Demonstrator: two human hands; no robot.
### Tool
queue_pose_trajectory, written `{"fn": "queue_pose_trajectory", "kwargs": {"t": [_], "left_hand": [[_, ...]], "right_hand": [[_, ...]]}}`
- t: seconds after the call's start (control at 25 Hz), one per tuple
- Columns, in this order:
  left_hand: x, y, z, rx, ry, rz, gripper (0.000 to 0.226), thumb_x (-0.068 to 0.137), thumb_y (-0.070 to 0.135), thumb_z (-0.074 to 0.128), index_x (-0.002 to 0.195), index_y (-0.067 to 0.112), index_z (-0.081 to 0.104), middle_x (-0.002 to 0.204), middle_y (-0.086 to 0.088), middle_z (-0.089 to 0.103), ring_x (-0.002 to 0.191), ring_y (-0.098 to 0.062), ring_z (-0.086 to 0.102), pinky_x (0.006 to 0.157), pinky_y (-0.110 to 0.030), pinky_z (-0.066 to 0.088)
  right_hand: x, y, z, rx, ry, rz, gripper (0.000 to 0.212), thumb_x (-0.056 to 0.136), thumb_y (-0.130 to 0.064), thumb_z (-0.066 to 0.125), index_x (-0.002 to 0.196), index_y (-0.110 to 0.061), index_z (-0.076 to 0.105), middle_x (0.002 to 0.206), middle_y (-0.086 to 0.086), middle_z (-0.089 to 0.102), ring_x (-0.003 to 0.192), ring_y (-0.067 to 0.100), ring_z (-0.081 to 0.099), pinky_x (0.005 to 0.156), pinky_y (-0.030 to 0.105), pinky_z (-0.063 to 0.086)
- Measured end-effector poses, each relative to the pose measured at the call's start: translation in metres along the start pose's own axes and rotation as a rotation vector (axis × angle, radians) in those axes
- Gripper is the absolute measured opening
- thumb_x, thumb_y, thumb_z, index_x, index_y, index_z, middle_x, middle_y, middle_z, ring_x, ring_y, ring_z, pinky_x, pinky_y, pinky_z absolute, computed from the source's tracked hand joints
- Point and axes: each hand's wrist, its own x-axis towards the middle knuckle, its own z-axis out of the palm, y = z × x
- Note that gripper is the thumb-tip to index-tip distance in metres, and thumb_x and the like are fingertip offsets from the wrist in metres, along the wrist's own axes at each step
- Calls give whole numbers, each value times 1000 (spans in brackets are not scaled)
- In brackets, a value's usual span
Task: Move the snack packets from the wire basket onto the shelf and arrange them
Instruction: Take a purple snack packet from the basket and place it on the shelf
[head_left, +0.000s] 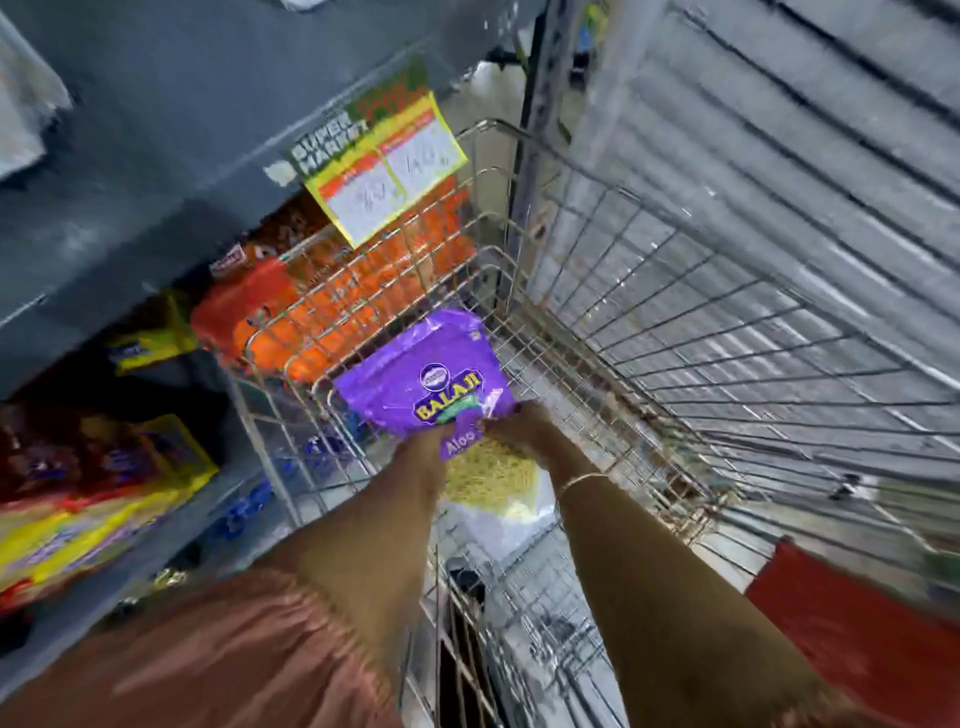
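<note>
Both hands, left hand (422, 451) and right hand (524, 427), are closed on 1 purple snack packet (423, 374) low inside the wire basket (675, 332), so pickup is underway; next, lift it clear toward the shelf (156, 171) at left.

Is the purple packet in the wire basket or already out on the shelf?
In the basket. The purple packet sits between the wire basket's walls, gripped at its near end by the left hand and right hand.
</note>
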Motion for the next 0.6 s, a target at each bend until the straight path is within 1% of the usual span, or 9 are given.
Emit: {"fn": "queue_pose_trajectory", "kwargs": {"t": [0.08,0.12,0.2,0.28,0.36,0.4,0.48,0.52,0.6], "left_hand": [[7,-4,2,-96,-39,-1,46,84,12,61,127,1,54,104,-12,67,33,-3,61,60,-27,57],[9,-6,1,-156,-55,0,44,79,8,67,122,2,58,113,-17,64,40,-8,65,70,-35,57],[-6,-1,4,-168,-140,38,51,66,4,74,116,3,61,117,-25,64,64,-22,68,83,-50,54],[-36,10,4,-157,-215,95,40,62,2,75,101,3,67,93,-20,76,68,-23,69,75,-47,60],[-59,26,3,-147,-228,179,18,72,-7,69,78,10,65,57,-2,75,45,-11,67,50,-26,59],[-73,37,2,-120,-228,231,20,73,-9,67,76,11,64,58,-3,73,44,-9,66,49,-25,58],[-106,58,0,-55,-255,339,23,70,-4,72,91,6,67,86,-16,73,67,-16,69,71,-39,61],[-127,68,-5,-23,-276,395,31,68,1,74,97,7,67,89,-16,72,73,-17,68,76,-42,61],[-168,87,-15,-37,-301,480,23,71,2,73,88,14,64,70,-3,70,47,-5,65,53,-24,60]], "right_hand": [[-7,9,-5,136,-25,8,18,77,-7,71,65,-9,57,28,-6,47,22,-3,37,28,13,31],[-14,13,-9,183,-2,4,12,74,-4,73,77,-3,61,35,-6,53,25,-1,41,28,12,33],[-31,17,-23,253,59,-27,29,71,1,74,97,1,62,59,3,60,32,0,49,30,12,37],[-54,12,-35,291,87,-90,36,71,4,73,104,-1,61,66,3,63,36,-4,52,33,10,40],[-76,3,-46,347,113,-178,33,72,10,69,99,-5,59,47,-9,64,31,-6,49,32,8,38],[-91,-4,-51,384,147,-230,33,72,13,68,98,-6,59,40,-12,62,30,-6,49,33,8,38],[-119,-21,-60,429,190,-308,31,70,12,69,94,-7,63,40,-15,64,33,-5,51,33,11,40],[-141,-33,-65,446,204,-342,27,70,11,69,89,-8,64,41,-14,65,33,-3,52,33,12,40],[-177,-57,-72,461,227,-401,24,72,12,67,85,-7,63,39,-14,64,32,-2,54,32,12,42]]}}
